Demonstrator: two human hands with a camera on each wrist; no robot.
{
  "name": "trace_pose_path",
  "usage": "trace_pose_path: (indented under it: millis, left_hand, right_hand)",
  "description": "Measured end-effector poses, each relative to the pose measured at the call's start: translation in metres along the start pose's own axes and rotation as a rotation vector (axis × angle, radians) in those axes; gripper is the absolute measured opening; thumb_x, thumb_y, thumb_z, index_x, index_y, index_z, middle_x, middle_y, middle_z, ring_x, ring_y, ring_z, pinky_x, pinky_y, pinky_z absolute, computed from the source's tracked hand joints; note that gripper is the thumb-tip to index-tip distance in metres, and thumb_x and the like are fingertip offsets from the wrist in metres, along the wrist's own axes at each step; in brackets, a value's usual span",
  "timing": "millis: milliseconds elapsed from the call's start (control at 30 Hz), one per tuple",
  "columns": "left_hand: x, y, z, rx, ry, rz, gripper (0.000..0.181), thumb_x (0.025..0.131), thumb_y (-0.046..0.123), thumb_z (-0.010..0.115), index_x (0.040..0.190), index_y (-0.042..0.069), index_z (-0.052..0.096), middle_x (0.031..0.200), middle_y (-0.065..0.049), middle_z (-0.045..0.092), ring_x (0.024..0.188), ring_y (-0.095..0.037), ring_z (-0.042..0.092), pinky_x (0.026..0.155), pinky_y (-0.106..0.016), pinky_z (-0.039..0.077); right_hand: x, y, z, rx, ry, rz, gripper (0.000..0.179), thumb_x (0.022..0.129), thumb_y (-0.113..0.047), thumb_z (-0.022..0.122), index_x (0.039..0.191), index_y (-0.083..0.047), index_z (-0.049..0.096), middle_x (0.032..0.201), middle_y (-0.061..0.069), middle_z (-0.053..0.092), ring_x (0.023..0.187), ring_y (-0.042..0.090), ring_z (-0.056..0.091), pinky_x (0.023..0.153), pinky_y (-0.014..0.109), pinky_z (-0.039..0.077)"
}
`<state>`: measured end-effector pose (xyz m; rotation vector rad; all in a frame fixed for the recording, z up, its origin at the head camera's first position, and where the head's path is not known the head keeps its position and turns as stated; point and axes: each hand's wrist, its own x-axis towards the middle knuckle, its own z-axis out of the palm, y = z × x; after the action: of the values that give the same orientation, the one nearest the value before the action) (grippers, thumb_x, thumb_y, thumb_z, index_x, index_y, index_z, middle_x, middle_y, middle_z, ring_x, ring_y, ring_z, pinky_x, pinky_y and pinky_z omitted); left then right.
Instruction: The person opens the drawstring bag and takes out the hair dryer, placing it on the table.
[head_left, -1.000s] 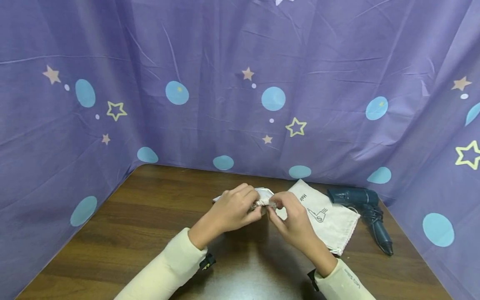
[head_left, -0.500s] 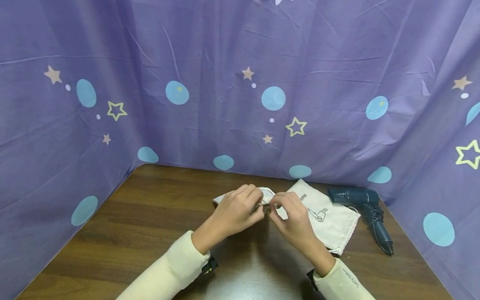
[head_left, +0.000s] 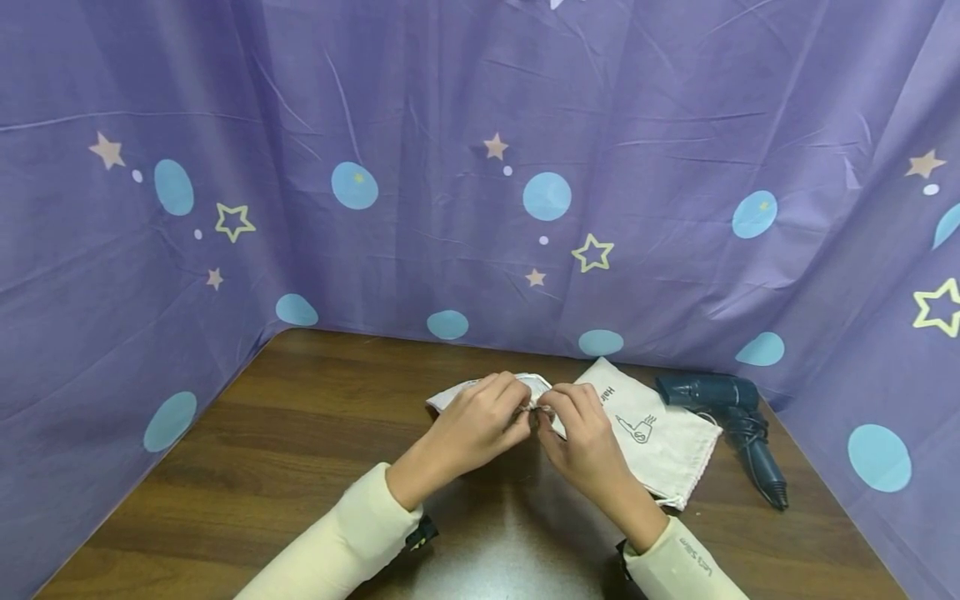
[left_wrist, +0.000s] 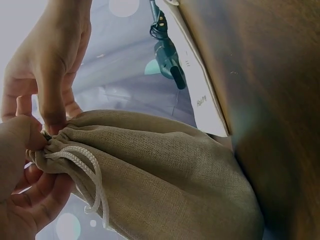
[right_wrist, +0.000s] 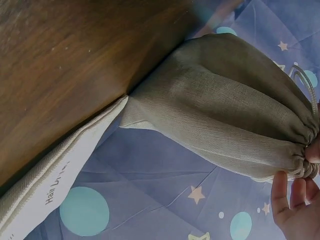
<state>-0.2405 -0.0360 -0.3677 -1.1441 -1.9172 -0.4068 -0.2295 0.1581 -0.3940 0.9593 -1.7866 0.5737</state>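
A pale cloth drawstring bag [left_wrist: 165,170] stands on the table with its mouth gathered at the top. My left hand [head_left: 480,421] pinches the gathered mouth from the left, fingers curled round its edge. From the other side my right hand [head_left: 588,433] grips the same bunched cloth, fingertips close to those of the left. A white cord [left_wrist: 92,172] loops down from the neck on the left hand's side. In the head view the hands hide most of the bag; the right wrist view shows its folded, full body [right_wrist: 215,100].
A flat white drawstring pouch [head_left: 660,454] with a hair dryer drawing lies right of the hands. Beyond it is a dark teal hair dryer [head_left: 723,396], its cable bundled round the handle. A purple patterned curtain [head_left: 420,250] encloses the wooden table [head_left: 315,433].
Both hands stay at the bag's mouth, working the gathered cloth. My left hand has shifted slightly right, and the fingertips have drawn closer together with less cloth showing between them.
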Motion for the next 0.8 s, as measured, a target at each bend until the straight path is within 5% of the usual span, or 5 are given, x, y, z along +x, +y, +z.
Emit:
trace_pose_path:
  millis: [467,800]
  left_hand:
    - [0.0002,-0.0031,-0.0044,0.014,0.001,-0.013,0.015,0.077,0.006,0.069,0.083,0.011,0.057,0.078,0.003,0.051,0.066,-0.009,0.046,0.052,-0.019,0.04]
    - [-0.0007,-0.0041,0.0018,0.061,0.042,0.0,0.015,0.079,0.01,0.071,0.083,0.013,0.057,0.077,0.004,0.052,0.064,-0.008,0.047,0.05,-0.019,0.039]
  right_hand:
    - [0.0052,-0.0017,-0.001,-0.086,0.007,-0.115,0.019,0.096,-0.002,0.046,0.098,0.001,0.065,0.098,0.014,0.063,0.082,0.031,0.056,0.071,0.039,0.049]
    - [0.0042,-0.0039,-0.0018,0.09,0.007,0.092,0.018,0.083,0.003,0.069,0.099,-0.001,0.064,0.1,0.011,0.064,0.088,0.026,0.06,0.078,0.033,0.048]
